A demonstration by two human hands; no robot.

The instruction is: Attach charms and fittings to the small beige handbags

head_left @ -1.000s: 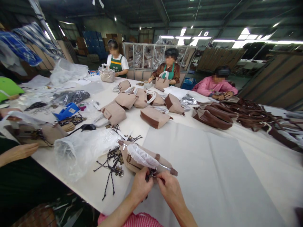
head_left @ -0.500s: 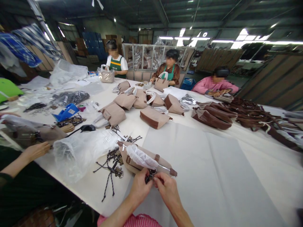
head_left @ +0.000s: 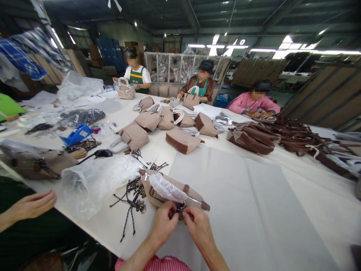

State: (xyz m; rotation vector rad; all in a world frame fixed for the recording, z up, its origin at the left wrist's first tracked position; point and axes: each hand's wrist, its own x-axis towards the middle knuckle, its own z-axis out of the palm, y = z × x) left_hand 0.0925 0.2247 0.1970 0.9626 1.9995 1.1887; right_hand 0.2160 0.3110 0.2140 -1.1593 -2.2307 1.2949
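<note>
your left hand (head_left: 162, 224) and right hand (head_left: 199, 225) come together at the near side of the beige bag (head_left: 156, 198), which lies on the tabletop (head_left: 318, 188) directly in front of you, partly over a grey sheet (head_left: 239, 203). the fingers of your left hand are pinched closed on a dark cord charm (head_left: 174, 213). a metal ring (head_left: 182, 206) shows in the narrow gap between your two hands, close below the bag's handles. your right thumb and forefinger are drawn nearly together just beside that ring; whether they grip it is too small to tell.

the bag sits top side up, its length slanting from far left to near right. its body is pale beige with brown trim, a brown tab ends each side of its top, and a silvery zip runs along the opening. the handles are wrapped in white and lie folded over the top.

a heap of cord charms (head_left: 137, 195) lies just left of the bag, a clear plastic bag (head_left: 90, 188) beyond that, and a co-worker's hand (head_left: 32, 205) is at the far left.
</note>
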